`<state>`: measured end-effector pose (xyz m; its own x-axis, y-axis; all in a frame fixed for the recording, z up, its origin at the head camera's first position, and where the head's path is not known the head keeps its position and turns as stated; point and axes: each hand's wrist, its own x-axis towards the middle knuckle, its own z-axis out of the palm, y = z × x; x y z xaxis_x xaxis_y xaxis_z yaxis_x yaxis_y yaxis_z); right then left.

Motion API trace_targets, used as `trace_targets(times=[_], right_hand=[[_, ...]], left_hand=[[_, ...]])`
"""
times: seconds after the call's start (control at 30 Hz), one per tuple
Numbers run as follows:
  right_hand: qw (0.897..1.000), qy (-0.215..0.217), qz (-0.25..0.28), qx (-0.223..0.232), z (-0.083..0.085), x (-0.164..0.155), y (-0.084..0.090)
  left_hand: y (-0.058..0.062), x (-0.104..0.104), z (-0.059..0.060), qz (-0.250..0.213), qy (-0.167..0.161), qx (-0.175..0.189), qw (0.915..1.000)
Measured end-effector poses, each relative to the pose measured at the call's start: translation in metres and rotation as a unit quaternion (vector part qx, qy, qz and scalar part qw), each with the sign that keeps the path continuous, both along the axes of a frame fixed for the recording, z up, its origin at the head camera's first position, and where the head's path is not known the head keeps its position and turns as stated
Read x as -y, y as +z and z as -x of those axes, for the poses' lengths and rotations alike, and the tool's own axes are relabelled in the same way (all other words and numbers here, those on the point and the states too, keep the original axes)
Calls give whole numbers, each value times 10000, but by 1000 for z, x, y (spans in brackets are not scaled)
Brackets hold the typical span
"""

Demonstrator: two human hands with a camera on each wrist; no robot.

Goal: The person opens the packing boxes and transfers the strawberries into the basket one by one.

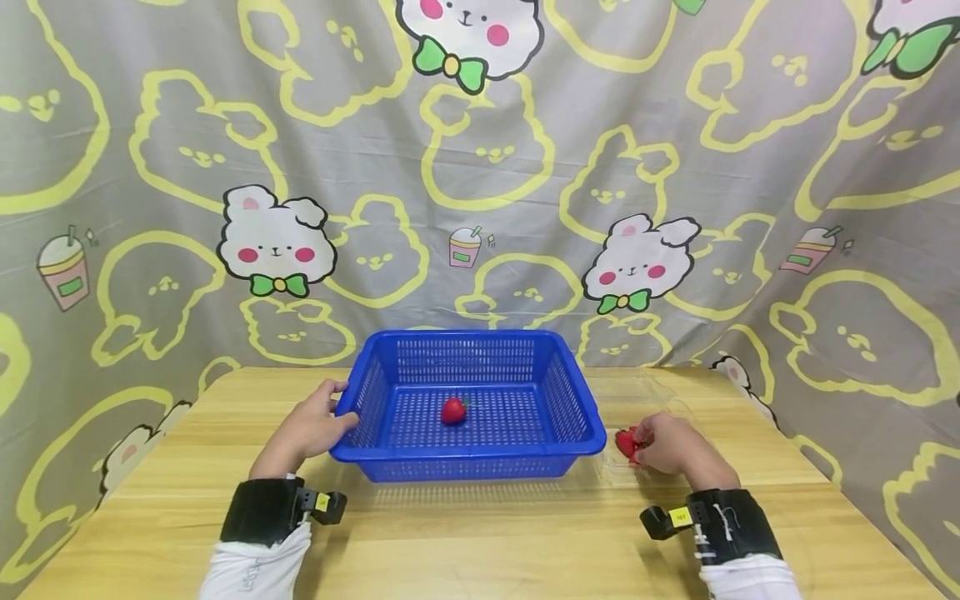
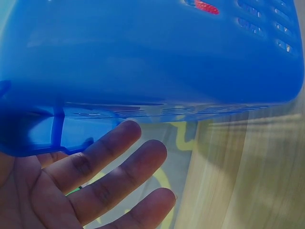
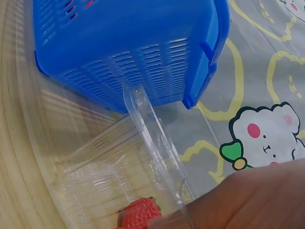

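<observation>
A blue plastic basket (image 1: pixel 468 452) with slotted walls stands on the table, and a single red strawberry (image 1: pixel 453 411) lies inside it. My left hand (image 1: pixel 313 427) grips the basket's left rim, thumb over the edge; its other fingers extend below the rim outside in the left wrist view. To the basket's right, my right hand (image 1: pixel 670 447) reaches into a clear plastic box (image 3: pixel 90 179). It pinches at a red strawberry (image 1: pixel 626 443) there, and more red shows by the fingertips. The right wrist view cuts off most of this hand and the strawberry (image 3: pixel 140 213).
The wooden table (image 1: pixel 480 546) extends in front of the basket. Behind and at both sides hangs a grey curtain (image 1: pixel 495 292) with cartoon rabbits. In the right wrist view, the box's clear upright side stands between the right hand and the basket.
</observation>
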<state>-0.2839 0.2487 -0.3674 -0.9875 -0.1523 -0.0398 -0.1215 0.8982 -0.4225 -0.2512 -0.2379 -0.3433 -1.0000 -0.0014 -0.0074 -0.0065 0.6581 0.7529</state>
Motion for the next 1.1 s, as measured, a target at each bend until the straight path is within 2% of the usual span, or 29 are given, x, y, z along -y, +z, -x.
trace_targets(times=[0.33,0.6,1.1], right_hand=[[10000,-32,22,-46,3,0,-7],[9993,-357,95,108,3,1,-9],[9994,-301,122,114,2,1,-7]], left_hand=[[0,-1,0,2,17,18,10000],[1,-1,-3,15,9,16,10000],[0,0,-2,-24,-2,26,10000]])
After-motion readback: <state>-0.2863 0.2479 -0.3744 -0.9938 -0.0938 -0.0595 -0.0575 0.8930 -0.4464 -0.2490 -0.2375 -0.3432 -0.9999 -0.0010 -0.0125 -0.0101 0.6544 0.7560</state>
